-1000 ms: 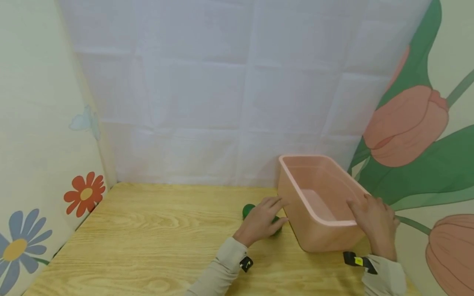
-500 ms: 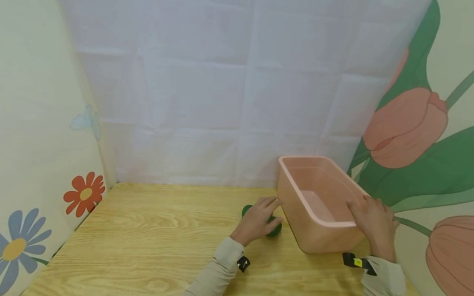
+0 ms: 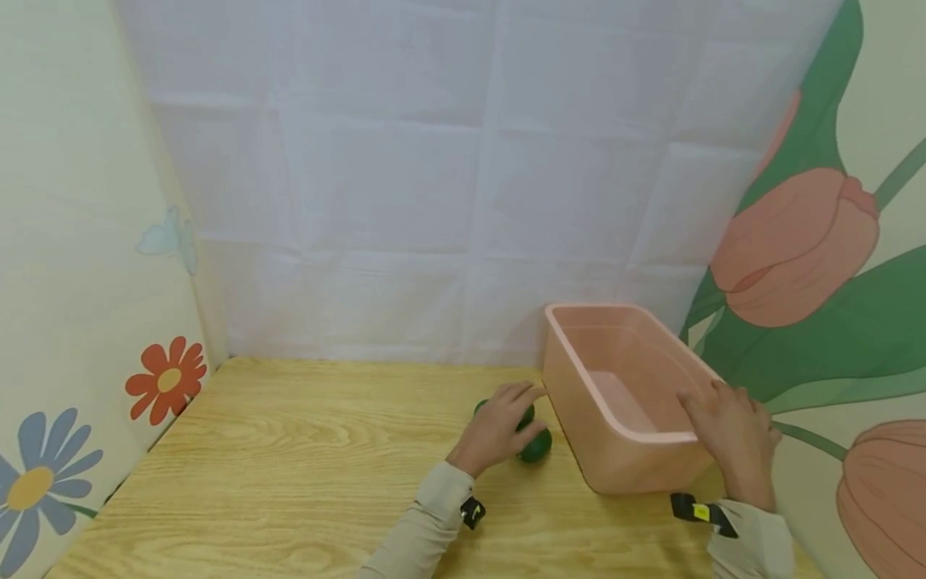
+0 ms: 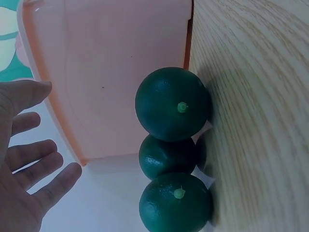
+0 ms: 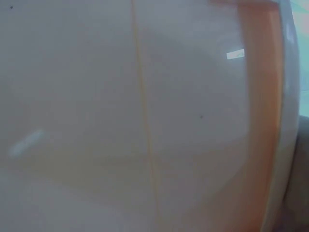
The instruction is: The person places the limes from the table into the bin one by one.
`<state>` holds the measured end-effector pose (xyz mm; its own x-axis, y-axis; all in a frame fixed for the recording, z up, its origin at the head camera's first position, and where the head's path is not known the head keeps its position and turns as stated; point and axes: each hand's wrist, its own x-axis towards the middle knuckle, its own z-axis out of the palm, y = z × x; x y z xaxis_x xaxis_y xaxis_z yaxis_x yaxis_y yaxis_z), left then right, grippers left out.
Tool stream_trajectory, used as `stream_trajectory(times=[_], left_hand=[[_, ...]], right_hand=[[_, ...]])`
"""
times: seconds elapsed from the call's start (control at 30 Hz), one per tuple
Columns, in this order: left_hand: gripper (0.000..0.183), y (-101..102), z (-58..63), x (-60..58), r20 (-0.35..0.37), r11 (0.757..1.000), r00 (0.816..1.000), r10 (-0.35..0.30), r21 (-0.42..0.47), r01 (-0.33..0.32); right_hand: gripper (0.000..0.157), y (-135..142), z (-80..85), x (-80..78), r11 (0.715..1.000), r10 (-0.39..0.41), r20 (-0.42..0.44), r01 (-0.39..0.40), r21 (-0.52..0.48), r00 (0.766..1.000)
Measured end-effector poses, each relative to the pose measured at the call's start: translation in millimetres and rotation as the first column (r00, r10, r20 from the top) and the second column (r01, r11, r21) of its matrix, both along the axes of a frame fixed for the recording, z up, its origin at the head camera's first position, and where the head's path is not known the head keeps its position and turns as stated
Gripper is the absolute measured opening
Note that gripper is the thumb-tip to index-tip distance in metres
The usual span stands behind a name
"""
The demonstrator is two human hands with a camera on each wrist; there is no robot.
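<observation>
Three dark green round citrus fruits line up beside the pink plastic bin: a near fruit (image 4: 174, 104), a middle fruit (image 4: 166, 157) and a far fruit (image 4: 176, 205). My left hand (image 3: 495, 426) hovers over them in the head view, partly covering them. Its fingers are spread and hold nothing, as the left wrist view shows. The bin (image 3: 644, 466) stands at the right with its mouth up. My right hand (image 3: 734, 438) holds the rim at its near right corner, thumb toward the inside. The right wrist view is mostly filled by the bin's wall (image 5: 96, 96).
A wood-grain table (image 3: 289, 458) carries everything. A white creased sheet (image 3: 383, 201) hangs behind it. A flower-printed panel (image 3: 87, 322) stands at the left, and a tulip-printed one (image 3: 796, 249) rises close beside the bin at the right.
My left hand has drawn back slightly to the left, so more of the near green fruit shows. The right hand and the bin have stayed in place.
</observation>
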<state>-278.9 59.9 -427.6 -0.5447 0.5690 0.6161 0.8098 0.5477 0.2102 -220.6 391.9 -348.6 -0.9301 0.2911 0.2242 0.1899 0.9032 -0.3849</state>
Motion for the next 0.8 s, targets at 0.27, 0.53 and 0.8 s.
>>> stream_trajectory(times=[0.27,0.53,0.8], left_hand=[[0.048,-2.5,0.9,-2.1,0.02,1.0,0.999,0.031,-0.003,-0.031],[0.049,-5.4,-4.1,-4.1,0.025,0.999,0.999,0.033,0.005,-0.034],[0.049,-8.6,-8.5,-7.5,0.046,0.999,0.998,0.05,0.008,-0.05]], right_hand=[[0.087,-0.1,3.2,-0.5,1.0,-0.009,-0.006,0.009,-0.005,1.0],[0.088,1.8,3.3,-0.5,1.0,0.0,0.032,0.0,-0.018,0.999],[0.087,0.4,3.0,-1.4,1.0,0.0,0.027,0.001,-0.02,1.0]])
